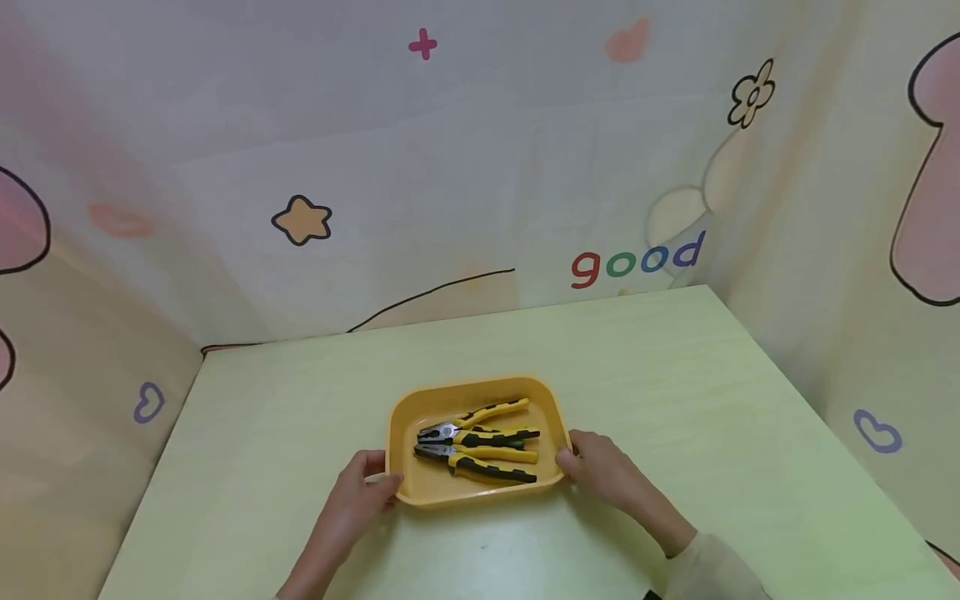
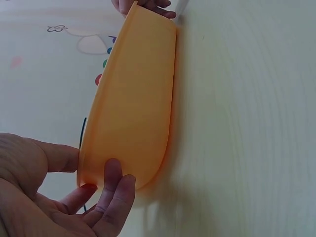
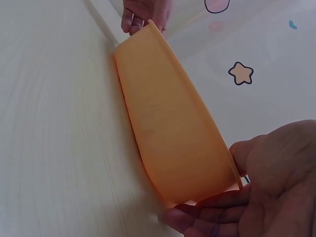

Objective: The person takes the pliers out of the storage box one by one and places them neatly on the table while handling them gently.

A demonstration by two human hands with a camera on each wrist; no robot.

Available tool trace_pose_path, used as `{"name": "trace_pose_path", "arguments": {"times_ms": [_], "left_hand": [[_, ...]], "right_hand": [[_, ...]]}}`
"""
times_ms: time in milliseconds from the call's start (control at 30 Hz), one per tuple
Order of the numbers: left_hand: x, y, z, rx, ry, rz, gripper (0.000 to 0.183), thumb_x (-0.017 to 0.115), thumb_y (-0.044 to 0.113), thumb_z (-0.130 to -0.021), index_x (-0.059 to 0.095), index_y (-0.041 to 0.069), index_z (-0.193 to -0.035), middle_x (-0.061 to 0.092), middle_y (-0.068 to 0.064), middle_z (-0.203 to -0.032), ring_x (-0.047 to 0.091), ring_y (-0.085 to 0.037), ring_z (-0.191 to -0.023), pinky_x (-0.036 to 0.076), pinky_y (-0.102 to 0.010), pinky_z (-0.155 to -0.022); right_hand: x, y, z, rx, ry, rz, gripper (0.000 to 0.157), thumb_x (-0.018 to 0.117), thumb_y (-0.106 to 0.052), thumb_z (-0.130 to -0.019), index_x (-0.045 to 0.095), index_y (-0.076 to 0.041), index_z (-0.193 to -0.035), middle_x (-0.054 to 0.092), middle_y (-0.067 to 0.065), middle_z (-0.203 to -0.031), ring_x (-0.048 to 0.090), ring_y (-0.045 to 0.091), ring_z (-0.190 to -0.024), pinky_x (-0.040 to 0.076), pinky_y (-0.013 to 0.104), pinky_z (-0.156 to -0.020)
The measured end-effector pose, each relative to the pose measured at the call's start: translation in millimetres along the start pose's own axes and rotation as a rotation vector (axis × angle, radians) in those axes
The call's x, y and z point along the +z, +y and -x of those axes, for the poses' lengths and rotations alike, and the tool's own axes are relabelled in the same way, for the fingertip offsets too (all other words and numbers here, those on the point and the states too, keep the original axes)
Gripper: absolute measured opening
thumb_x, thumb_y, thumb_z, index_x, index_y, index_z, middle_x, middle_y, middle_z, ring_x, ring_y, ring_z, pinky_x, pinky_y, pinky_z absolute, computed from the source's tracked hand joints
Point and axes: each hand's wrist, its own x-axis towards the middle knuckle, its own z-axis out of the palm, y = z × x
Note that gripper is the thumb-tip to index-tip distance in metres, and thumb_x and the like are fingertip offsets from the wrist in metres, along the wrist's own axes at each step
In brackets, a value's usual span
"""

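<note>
Both hands hold a yellow plastic tray [image 1: 450, 497] low over the table, one at each short end. My left hand [image 1: 363, 492] grips the left end, its thumb at the rim and fingers against the outer wall. At the opposite end, my right hand [image 1: 600, 467] pinches the rim with the thumb on top and the fingers underneath. Inside lie pliers [image 1: 491, 473] with yellow-and-black handles, their metal heads pointing left. The wrist views show the outer side of the tray [image 2: 133, 94], where its wall hides the pliers.
A pale green table [image 1: 285, 417] spreads around the tray. Behind it and along both sides hangs a light curtain [image 1: 450, 183] printed with a star, hearts, flowers and the word "good". A small dark object [image 1: 651, 595] shows at the bottom edge near the right sleeve [image 1: 712, 571].
</note>
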Motion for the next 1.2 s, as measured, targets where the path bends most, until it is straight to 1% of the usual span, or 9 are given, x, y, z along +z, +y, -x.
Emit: {"name": "trace_pose_path", "arguments": {"times_ms": [200,400,567,767,867,933,1033,1100,1200], "left_hand": [[-1.8,-0.8,6.5,0.004,-0.008,0.015,0.037,0.065,0.003,-0.097,0.052,-0.01,-0.128,0.062,-0.025,-0.125,0.066,-0.019,-0.084,0.06,-0.034,-0.074],[-1.7,-1.2,12.2,0.019,-0.008,0.013,0.035,0.064,0.001,-0.096,0.052,-0.011,-0.127,0.062,-0.022,-0.122,0.066,-0.019,-0.083,0.06,-0.032,-0.072],[-1.6,-1.5,14.8,0.019,-0.017,0.017,0.034,0.064,0.0,-0.096,0.051,-0.011,-0.125,0.063,-0.023,-0.119,0.066,-0.019,-0.08,0.061,-0.034,-0.071],[-1.8,2.6,14.9,-0.006,-0.033,-0.043,0.035,0.066,0.0,-0.095,0.05,-0.01,-0.125,0.06,-0.027,-0.122,0.066,-0.018,-0.076,0.061,-0.036,-0.071],[-2.3,6.1,14.3,-0.028,-0.037,-0.081,0.036,0.067,0.001,-0.094,0.05,-0.009,-0.125,0.06,-0.026,-0.122,0.065,-0.018,-0.076,0.061,-0.035,-0.07],[-2.2,7.9,13.5,-0.035,-0.037,-0.088,0.037,0.068,0.0,-0.093,0.05,-0.01,-0.124,0.06,-0.024,-0.118,0.064,-0.018,-0.077,0.061,-0.035,-0.07],[-1.8,9.8,12.8,-0.025,-0.033,-0.068,0.038,0.068,-0.004,-0.091,0.049,-0.011,-0.124,0.059,-0.021,-0.109,0.064,-0.018,-0.076,0.061,-0.033,-0.067],[-1.4,11.1,12.4,-0.011,-0.032,-0.052,0.042,0.068,-0.007,-0.09,0.047,-0.012,-0.126,0.057,-0.02,-0.104,0.063,-0.017,-0.076,0.061,-0.033,-0.065],[-1.1,13.9,12.0,0.006,-0.034,-0.057,0.049,0.067,-0.01,-0.088,0.045,-0.014,-0.132,0.056,-0.02,-0.102,0.061,-0.017,-0.074,0.061,-0.033,-0.063]], "right_hand": [[1.3,-3,5,0.005,-0.009,0.007,0.01,0.053,-0.013,-0.091,0.057,-0.008,-0.084,0.052,0.001,-0.069,0.042,0.014,-0.057,0.031,0.024,-0.05],[1.7,-4,9,0.003,-0.019,0.012,0.009,0.055,-0.015,-0.091,0.059,-0.008,-0.087,0.052,0.001,-0.07,0.043,0.014,-0.058,0.031,0.025,-0.05],[1.4,-4,12,0.0,-0.029,0.028,0.008,0.055,-0.013,-0.09,0.059,-0.009,-0.085,0.052,0.0,-0.068,0.043,0.014,-0.057,0.032,0.025,-0.05],[-1.7,-2,13,-0.005,-0.055,0.009,0.008,0.056,-0.012,-0.089,0.061,-0.008,-0.084,0.056,0.0,-0.068,0.046,0.013,-0.056,0.034,0.024,-0.05],[-3.7,-2,13,-0.024,-0.075,-0.008,0.01,0.058,-0.013,-0.09,0.063,-0.007,-0.085,0.058,0.0,-0.069,0.047,0.014,-0.057,0.036,0.024,-0.05],[-5.2,-1,13,-0.043,-0.085,-0.021,0.012,0.059,-0.014,-0.091,0.066,-0.005,-0.088,0.061,0.0,-0.071,0.049,0.014,-0.059,0.038,0.025,-0.051],[-7.8,-1,11,-0.066,-0.094,-0.028,0.017,0.063,-0.017,-0.094,0.068,-0.001,-0.095,0.065,0.001,-0.077,0.054,0.014,-0.063,0.044,0.026,-0.053],[-9.9,-3,10,-0.068,-0.093,-0.027,0.022,0.067,-0.019,-0.094,0.069,0.001,-0.101,0.068,0.003,-0.083,0.057,0.015,-0.068,0.048,0.028,-0.056],[-13.0,-5,9,-0.066,-0.094,-0.016,0.03,0.07,-0.019,-0.094,0.067,0.005,-0.112,0.071,0.007,-0.092,0.061,0.016,-0.075,0.053,0.031,-0.062]]}}
